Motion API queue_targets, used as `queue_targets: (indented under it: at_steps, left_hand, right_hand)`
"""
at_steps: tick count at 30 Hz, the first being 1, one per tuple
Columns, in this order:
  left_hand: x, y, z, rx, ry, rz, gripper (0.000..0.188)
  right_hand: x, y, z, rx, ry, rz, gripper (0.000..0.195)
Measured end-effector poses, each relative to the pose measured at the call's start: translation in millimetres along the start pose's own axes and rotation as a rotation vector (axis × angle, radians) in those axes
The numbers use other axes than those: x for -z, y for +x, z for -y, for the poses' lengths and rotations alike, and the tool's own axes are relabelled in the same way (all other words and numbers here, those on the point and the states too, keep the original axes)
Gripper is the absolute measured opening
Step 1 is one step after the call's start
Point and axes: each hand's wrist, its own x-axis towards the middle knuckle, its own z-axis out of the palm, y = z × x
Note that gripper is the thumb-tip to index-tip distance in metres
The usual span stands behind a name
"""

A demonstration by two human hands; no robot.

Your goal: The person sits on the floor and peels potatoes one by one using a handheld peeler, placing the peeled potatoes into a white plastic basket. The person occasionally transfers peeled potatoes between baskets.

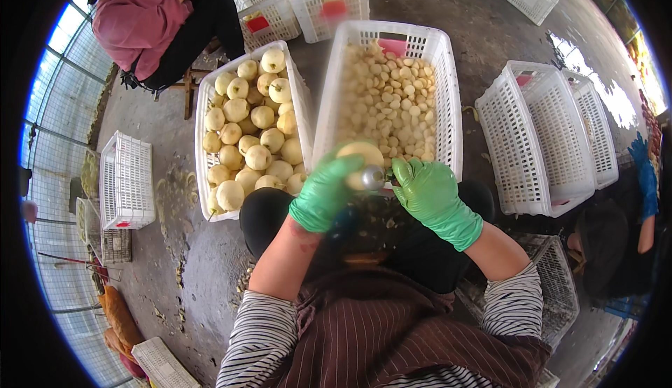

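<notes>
Both my hands wear green gloves. My left hand (328, 186) is blurred and holds a pale, peeled round fruit (362, 156) above the near edge of a white plastic crate (454, 125). My right hand (428, 194) is closed around the handle end of a metal tool with a rounded, shiny head (373, 177), which is at the fruit's lower right. Its exact kind cannot be told. Many small pale round pieces (399, 99) fill much of the crate. To its left, whole peeled fruits (258, 157) are heaped in another white crate (201, 178).
A person in a pink top (142, 26) sits at the upper left. White crates (541, 125) stand on the right, with more stacked ones (331, 13) beyond and one crate (127, 178) on the left. At the far right are another person's blue glove (643, 178) and bare forearm.
</notes>
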Motion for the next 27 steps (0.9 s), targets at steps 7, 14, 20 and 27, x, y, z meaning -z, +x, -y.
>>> queue_targets:
  at_steps: [7,14,20,27]
  left_hand:
    - [1,5,14,-0.041,0.091,-0.131,0.044]
    - [1,5,11,-0.029,0.107,-0.087,0.058]
    - [6,3,1,0.064,0.203,0.026,0.069]
    - [-16,2,19,-0.11,0.124,-0.051,0.058]
  right_hand:
    - [-21,-14,14,-0.219,0.338,0.065,0.022]
    - [-39,-31,18,-0.505,0.845,0.31,0.016]
    - [-8,-15,20,-0.701,1.221,0.447,0.024]
    - [20,-12,28,-1.021,1.923,0.784,0.019]
